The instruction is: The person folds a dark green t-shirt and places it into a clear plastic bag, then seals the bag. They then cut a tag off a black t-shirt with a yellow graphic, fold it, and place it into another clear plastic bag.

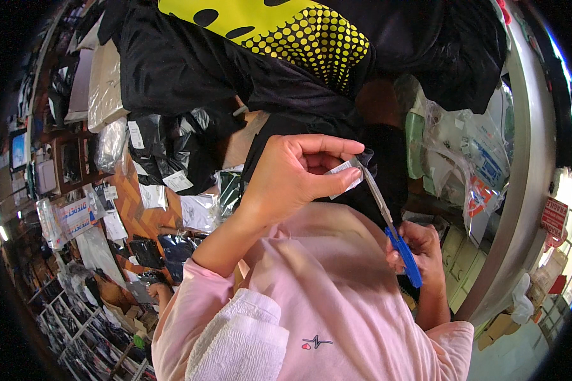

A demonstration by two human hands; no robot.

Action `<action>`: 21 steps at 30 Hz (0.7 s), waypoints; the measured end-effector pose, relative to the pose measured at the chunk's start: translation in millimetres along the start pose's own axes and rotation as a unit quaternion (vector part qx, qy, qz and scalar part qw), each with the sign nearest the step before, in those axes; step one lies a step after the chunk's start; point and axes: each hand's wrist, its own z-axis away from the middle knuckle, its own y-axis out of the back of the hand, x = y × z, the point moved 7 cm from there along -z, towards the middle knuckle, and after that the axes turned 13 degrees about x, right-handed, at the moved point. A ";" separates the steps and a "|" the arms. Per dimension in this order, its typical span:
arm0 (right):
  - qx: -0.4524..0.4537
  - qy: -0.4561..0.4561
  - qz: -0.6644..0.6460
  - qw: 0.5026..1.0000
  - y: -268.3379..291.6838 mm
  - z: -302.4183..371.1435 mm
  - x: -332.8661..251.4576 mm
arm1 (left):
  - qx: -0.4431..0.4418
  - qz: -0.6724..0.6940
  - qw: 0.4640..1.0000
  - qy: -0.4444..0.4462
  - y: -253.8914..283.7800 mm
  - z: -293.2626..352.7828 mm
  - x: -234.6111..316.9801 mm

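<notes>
My left hand [292, 170] is raised in front of my chest, thumb and fingers pinching a small white label [341, 170]. Dark cloth shows just behind the label; whether the two are joined is hard to tell. Scissors with a blue handle [405, 259] are in my right hand [422, 244], lower and to the right. Their long metal blades [376, 190] point up and left, and the tips reach the label beside my left fingertips. Beyond my hands is spread a black garment [178, 76] with a yellow dotted print [305, 44].
Several black plastic packages [165, 149] with white labels lie to the left, above a wood-patterned floor [133, 197]. Clear plastic bags [464, 165] and a green object [415, 143] sit at the right, near a pale curved edge [521, 165]. Another hand [160, 292] shows at lower left.
</notes>
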 end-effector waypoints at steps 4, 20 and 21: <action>-0.005 -0.001 -0.001 1.000 -0.8 -0.2 -3.2 | 0.002 -0.036 0.999 -0.018 0.7 2.3 2.9; -0.025 0.016 0.045 0.999 -3.1 -2.6 -11.2 | -0.002 -0.051 0.999 0.002 2.0 5.6 2.1; -0.024 0.018 0.044 0.999 -3.3 -2.7 -11.0 | -0.002 -0.048 0.999 0.004 2.2 5.8 2.1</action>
